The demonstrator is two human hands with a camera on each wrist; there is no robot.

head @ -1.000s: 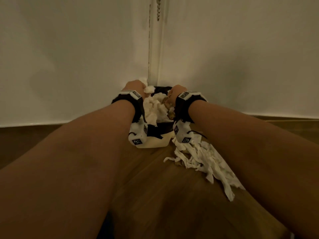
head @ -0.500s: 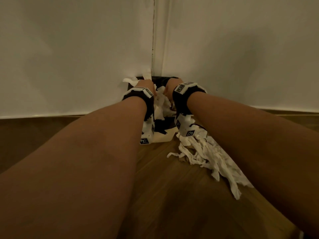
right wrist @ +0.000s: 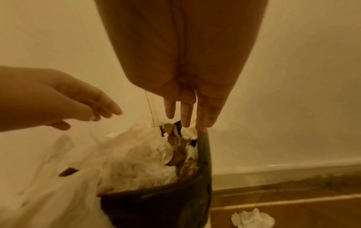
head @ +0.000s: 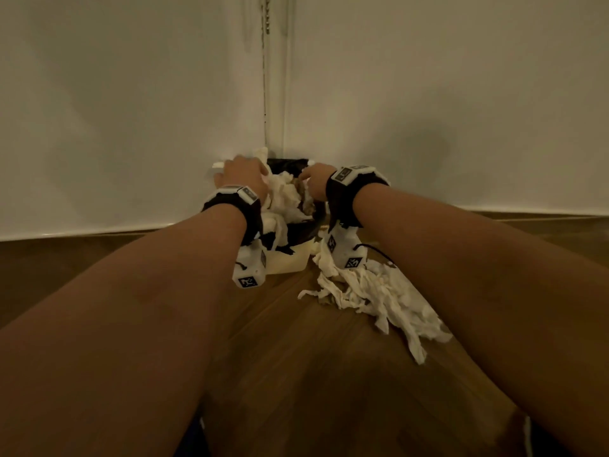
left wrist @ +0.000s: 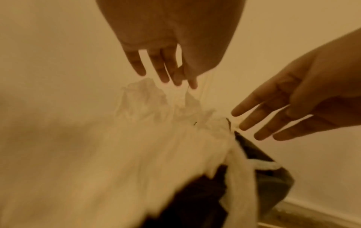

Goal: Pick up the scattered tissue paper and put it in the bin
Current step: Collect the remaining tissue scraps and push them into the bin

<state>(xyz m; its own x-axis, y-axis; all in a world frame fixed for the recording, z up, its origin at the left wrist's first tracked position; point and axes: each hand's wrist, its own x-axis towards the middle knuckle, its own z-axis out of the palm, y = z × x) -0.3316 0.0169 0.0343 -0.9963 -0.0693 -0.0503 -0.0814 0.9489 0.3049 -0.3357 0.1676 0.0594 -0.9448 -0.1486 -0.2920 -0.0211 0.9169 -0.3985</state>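
Observation:
A small cream bin (head: pixel 290 262) with a black liner (right wrist: pixel 205 163) stands in the wall corner, heaped with white tissue (head: pixel 286 200) and some brown scraps (right wrist: pixel 176 155). Both my hands hover over it and hold nothing. My left hand (head: pixel 242 174) is above the bin's left side, its fingers (left wrist: pixel 163 72) straight over the tissue heap (left wrist: pixel 156 123). My right hand (head: pixel 314 183) is at the right rim, its fingers (right wrist: pixel 186 114) pointing straight down at the contents. A pile of shredded tissue (head: pixel 374 293) lies on the floor to the right of the bin.
White walls (head: pixel 131 110) meet right behind the bin, with a thin cord (head: pixel 265 61) hanging in the corner. The wooden floor (head: pixel 296 374) runs toward me between my forearms. One crumpled tissue (right wrist: pixel 252 219) lies on the floor by the bin's right side.
My hands were close together, down on the tissue in the bin. Now they have drawn apart, fingers straightened; the left has shifted to the left.

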